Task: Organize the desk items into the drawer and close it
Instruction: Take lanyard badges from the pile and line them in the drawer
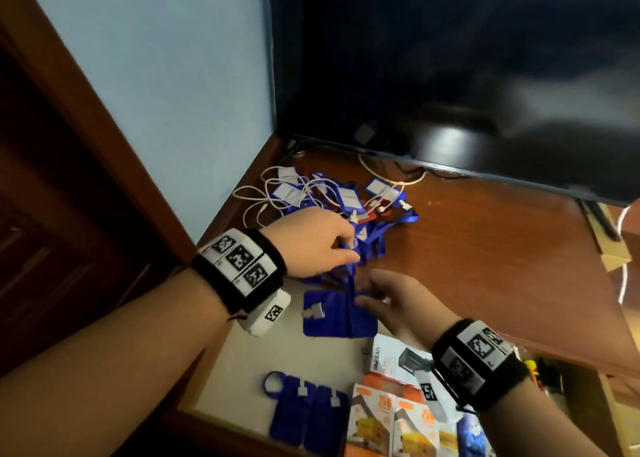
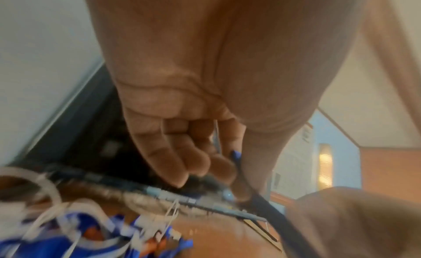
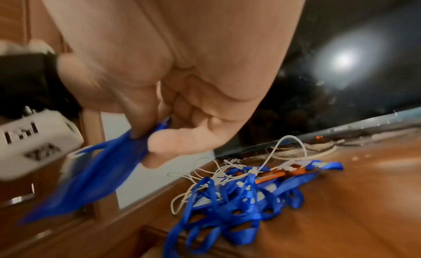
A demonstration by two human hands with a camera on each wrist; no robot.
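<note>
Both hands over the desk's (image 1: 485, 266) front-left corner: left hand (image 1: 317, 240) and right hand (image 1: 391, 304) each pinch one blue lanyard strap (image 3: 109, 164) above the open drawer (image 1: 242, 359). Separate it fully from the tangled pile (image 1: 332, 200) before lowering.

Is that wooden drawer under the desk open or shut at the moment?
Open. The head view looks straight down into the wooden drawer's pale bottom, where flat blue card holders and orange and white boxes lie below the brown desk edge.
</note>
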